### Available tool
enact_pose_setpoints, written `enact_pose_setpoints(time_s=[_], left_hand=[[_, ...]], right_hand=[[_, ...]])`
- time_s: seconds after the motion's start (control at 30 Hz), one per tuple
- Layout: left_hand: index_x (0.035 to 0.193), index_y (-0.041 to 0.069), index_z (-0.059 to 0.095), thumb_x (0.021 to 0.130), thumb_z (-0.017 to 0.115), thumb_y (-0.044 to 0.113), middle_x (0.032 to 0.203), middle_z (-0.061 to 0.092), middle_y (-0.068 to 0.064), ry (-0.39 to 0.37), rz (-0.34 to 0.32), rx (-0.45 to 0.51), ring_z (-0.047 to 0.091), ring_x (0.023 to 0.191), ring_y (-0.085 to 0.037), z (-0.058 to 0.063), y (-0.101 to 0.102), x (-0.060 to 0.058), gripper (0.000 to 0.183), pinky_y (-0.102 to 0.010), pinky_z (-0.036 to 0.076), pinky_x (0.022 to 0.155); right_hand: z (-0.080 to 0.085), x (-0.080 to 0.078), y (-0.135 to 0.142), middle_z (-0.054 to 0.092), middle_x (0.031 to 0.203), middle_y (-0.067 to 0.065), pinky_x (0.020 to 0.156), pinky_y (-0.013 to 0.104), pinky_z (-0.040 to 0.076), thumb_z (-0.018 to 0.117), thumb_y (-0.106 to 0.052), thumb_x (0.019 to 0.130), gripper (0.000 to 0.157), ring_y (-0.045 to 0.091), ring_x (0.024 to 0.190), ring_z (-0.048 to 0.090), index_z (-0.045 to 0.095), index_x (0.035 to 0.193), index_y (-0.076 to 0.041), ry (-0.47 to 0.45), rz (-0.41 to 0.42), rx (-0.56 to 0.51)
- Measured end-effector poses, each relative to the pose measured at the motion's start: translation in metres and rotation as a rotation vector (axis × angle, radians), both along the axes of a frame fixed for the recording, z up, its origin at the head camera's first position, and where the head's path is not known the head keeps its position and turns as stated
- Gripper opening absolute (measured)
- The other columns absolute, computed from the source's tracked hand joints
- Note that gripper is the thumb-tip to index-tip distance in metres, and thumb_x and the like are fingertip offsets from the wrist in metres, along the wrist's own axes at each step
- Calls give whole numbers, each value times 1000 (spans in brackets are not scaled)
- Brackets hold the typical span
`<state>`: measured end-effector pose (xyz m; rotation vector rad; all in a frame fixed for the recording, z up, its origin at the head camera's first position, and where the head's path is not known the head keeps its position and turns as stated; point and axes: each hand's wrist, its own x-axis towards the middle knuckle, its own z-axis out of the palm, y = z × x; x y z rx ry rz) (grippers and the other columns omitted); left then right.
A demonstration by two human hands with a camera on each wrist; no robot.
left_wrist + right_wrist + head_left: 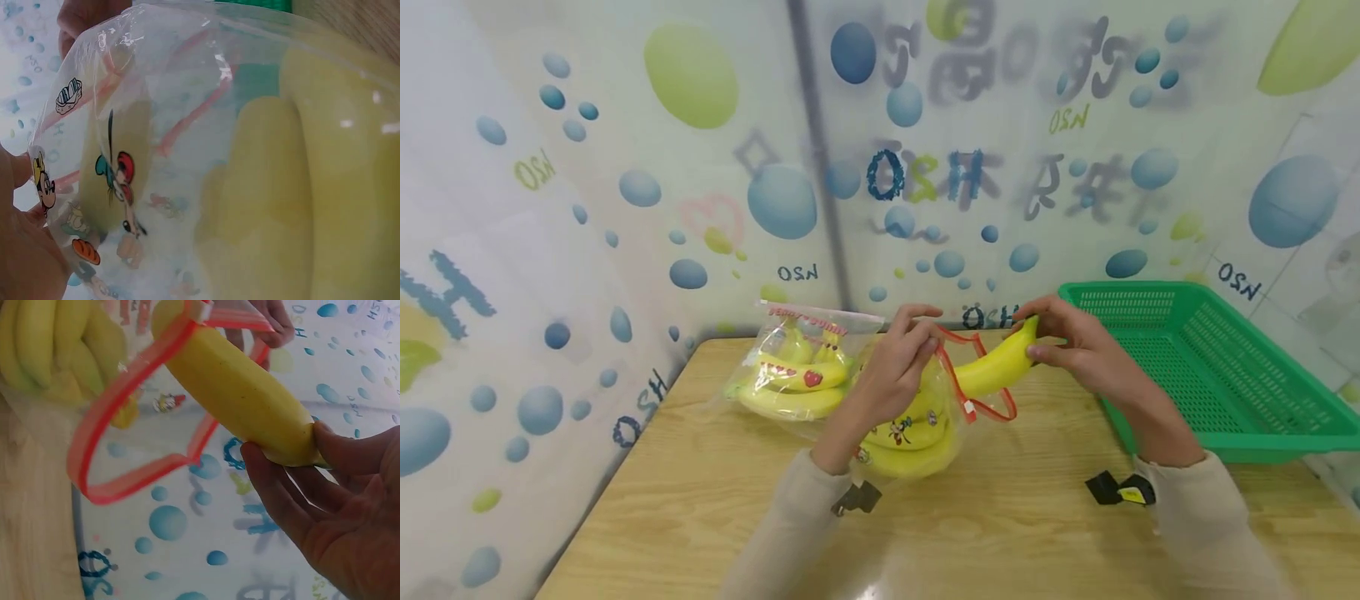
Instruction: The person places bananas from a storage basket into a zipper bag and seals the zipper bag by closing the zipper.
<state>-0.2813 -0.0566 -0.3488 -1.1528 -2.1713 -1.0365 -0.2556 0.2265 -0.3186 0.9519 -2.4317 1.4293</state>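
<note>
My right hand (1075, 342) pinches a yellow banana (996, 367) near its stem, between thumb and fingers. The banana's other end lies inside the mouth of a clear zip bag (1011, 408) with a red zip edge and cartoon prints. In the right wrist view the red zip strip (137, 490) gapes in a loop around the banana. My left hand (891, 371) grips the upper side of this bag near its mouth; in the left wrist view its fingers (28, 244) hold the film. More bananas (269, 187) show through the bag's clear wall.
Left of my left hand lies a second clear bag (857, 321) with pink lettering and bananas (790, 404) inside. A green plastic basket (1285, 442) stands at the right. Wooden table (1000, 525) lies beneath; a patterned curtain (925, 275) hangs behind it.
</note>
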Motion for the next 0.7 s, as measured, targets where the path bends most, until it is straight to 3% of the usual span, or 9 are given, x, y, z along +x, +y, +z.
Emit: enact_pose_setpoints(time_s=[0.17,0.27,0.47,0.57,0.7], left_hand=[[101,6,59,111,41,12,142,49,-16,-13,4,-14,61,92,-21,0,2,1,22,-32,49,82],[101,6,59,111,40,11,142,50,-16,-15,4,-12,61,94,-22,0,2,1,22,-32,49,82],[105,6,60,112,38,12,144,48,-17,-16,7,-12,59,94,-22,1,2,0,24,-33,48,83],[104,5,61,112,38,13,144,48,-16,-20,10,-13,58,88,-19,2,2,1,25,-33,48,83],[104,6,61,112,39,12,144,48,-16,-21,-5,-16,63,94,-21,1,4,3,23,-33,50,83]], right_hand=[[-19,-10,-34,67,115,22,77,32,62,58,4,101,28,10,94,70,52,128,5,-143,65,-59],[-29,-14,-50,69,104,22,77,35,63,57,2,102,25,14,88,72,53,126,7,-211,85,-82],[-46,-21,-71,74,101,18,79,30,61,53,-7,106,23,12,84,71,56,124,9,-377,50,-119],[-56,-25,-78,76,96,15,74,26,57,56,-6,104,21,11,77,68,65,116,9,-377,52,-99],[-65,-30,-81,74,82,9,68,28,53,63,-13,103,22,14,69,61,76,104,5,-343,48,-16]])
